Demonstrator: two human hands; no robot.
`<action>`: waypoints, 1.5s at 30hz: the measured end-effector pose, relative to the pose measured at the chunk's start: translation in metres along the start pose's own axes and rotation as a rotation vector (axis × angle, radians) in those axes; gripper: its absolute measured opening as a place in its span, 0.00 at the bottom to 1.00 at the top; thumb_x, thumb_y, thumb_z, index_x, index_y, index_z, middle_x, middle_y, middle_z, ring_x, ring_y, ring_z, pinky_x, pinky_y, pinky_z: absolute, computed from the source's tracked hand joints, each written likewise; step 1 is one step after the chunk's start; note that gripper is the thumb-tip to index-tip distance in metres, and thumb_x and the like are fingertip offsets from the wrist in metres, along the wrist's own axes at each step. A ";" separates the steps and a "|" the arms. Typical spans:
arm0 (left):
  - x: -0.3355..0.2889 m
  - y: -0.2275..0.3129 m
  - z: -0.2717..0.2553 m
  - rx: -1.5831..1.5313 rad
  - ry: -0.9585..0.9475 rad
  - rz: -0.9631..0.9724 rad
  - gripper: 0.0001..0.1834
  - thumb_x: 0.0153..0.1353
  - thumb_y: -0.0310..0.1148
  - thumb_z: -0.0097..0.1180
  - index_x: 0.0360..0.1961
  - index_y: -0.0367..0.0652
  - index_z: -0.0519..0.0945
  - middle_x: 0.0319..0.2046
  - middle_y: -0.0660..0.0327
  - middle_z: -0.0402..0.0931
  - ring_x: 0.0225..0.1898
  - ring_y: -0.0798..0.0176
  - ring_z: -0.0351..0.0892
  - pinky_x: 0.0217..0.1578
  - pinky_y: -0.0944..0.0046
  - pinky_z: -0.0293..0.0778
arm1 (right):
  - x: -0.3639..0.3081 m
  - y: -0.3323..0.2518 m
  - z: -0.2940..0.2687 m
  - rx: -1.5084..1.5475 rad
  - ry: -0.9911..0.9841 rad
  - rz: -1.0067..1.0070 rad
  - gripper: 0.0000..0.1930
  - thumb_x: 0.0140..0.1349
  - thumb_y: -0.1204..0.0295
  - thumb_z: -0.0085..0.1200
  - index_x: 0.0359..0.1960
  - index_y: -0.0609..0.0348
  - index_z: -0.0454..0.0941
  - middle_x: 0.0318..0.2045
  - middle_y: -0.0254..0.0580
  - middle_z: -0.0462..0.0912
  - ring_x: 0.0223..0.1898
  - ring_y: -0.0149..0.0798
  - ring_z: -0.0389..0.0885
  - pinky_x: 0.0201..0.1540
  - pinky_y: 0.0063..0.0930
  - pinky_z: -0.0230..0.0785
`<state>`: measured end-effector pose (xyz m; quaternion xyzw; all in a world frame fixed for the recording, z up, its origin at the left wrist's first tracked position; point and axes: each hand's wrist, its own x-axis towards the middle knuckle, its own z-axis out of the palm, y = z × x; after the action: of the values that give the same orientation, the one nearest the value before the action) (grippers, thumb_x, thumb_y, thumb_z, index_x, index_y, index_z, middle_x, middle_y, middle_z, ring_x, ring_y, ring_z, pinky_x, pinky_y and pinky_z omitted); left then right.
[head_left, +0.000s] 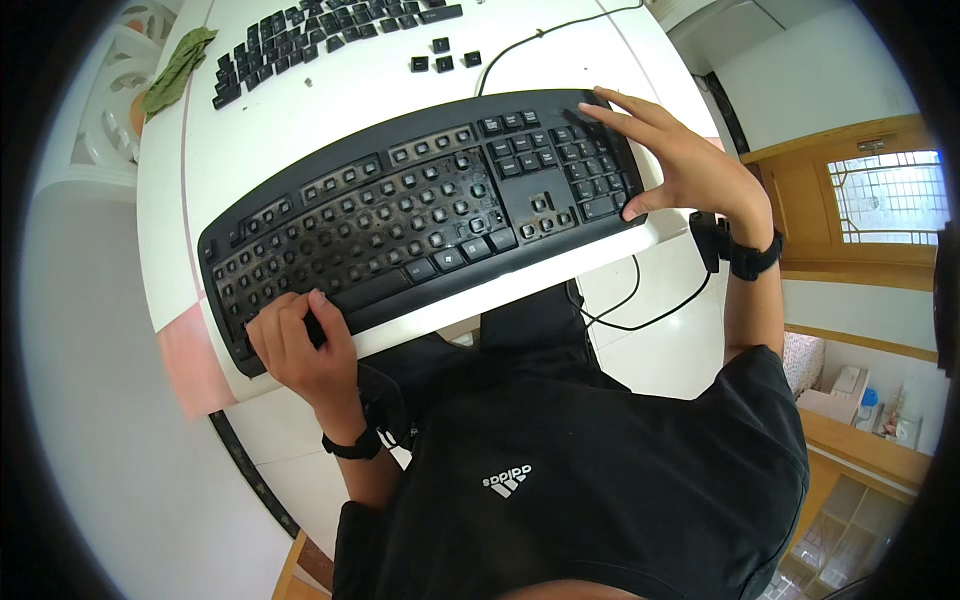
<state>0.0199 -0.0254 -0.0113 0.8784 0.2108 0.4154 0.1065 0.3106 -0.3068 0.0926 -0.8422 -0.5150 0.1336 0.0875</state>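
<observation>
A black computer keyboard (400, 215) lies slanted on the white table in front of me. Its main block has lost most keycaps, leaving bare sockets; the number pad and several bottom-row keys still have theirs. My left hand (303, 345) is closed at the keyboard's lower left corner, fingers curled and thumb drawn in; whatever lies under the fingertips is hidden. At the right end, my right hand (690, 165) spans the keyboard, thumb on the near corner and long fingers stretched over the far corner, holding it. Loose black keycaps (320, 35) lie in rows beyond the keyboard.
Three separate keycaps (444, 63) sit just past the keyboard, beside a black cable (530, 38). A green cloth (180, 72) rests at the table's far left edge. Another cable (650, 322) hangs below the table on the right. A wooden door (800, 190) stands farther right.
</observation>
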 end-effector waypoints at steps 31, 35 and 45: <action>-0.002 0.150 0.082 -0.248 -0.315 0.484 0.18 0.54 0.31 0.66 0.46 0.39 0.81 0.47 0.55 0.76 0.50 0.55 0.76 0.52 0.55 0.73 | 0.013 0.005 0.032 -0.269 0.116 -0.369 0.45 0.56 0.34 0.53 0.72 0.42 0.63 0.72 0.48 0.63 0.71 0.60 0.61 0.72 0.54 0.55; -0.001 0.150 0.081 -0.217 -0.325 0.492 0.18 0.55 0.31 0.65 0.47 0.39 0.81 0.46 0.56 0.76 0.49 0.56 0.76 0.51 0.55 0.73 | -0.007 0.003 0.042 -0.261 0.177 -0.250 0.41 0.60 0.34 0.47 0.71 0.41 0.65 0.71 0.46 0.63 0.70 0.57 0.62 0.72 0.52 0.57; -0.003 0.148 0.082 -0.221 -0.300 0.485 0.16 0.55 0.32 0.64 0.45 0.39 0.82 0.47 0.57 0.76 0.50 0.56 0.76 0.53 0.55 0.72 | 0.010 -0.015 0.023 -0.232 0.142 -0.378 0.38 0.55 0.39 0.56 0.68 0.36 0.70 0.71 0.43 0.64 0.69 0.55 0.63 0.70 0.52 0.60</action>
<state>0.1234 -0.1591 -0.0117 0.9379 -0.0698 0.3146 0.1288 0.2947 -0.2909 0.0741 -0.7425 -0.6680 -0.0047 0.0495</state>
